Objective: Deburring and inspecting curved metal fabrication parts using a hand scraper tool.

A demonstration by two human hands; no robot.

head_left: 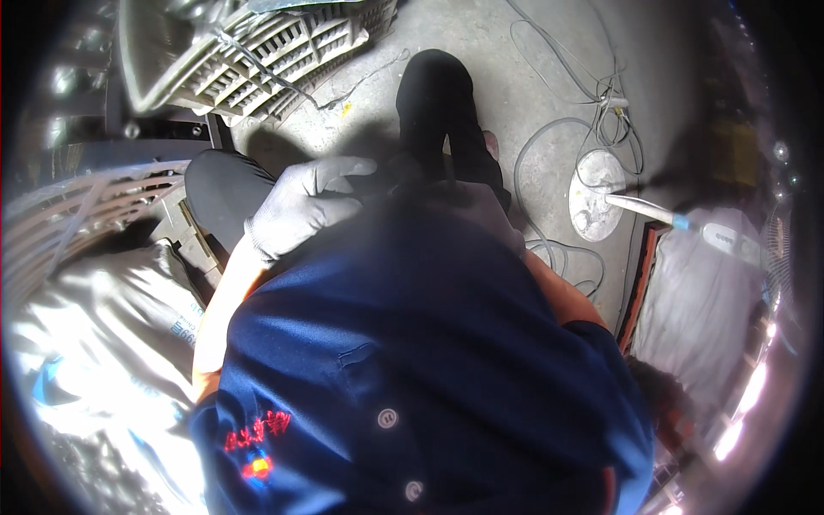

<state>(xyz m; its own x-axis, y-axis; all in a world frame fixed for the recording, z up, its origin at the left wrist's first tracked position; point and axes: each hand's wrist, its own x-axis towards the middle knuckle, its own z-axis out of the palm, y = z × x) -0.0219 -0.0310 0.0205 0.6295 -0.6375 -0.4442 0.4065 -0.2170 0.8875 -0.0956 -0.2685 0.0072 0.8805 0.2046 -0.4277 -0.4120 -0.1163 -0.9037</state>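
The grey-gloved left hand [300,213] is held near a worn navy-blue buttoned cloth shirt [429,335] at lower centre, its fingers bent and parted. The right hand [491,215] is obscured by shadow; its finger state cannot be told. A pale slatted plastic basket [322,43] is seen at upper left.

workshop or factory: bare concrete floor [498,90]; slatted crate [292,64] far left; looped cable [613,110] far right; white sack [129,300] near left.
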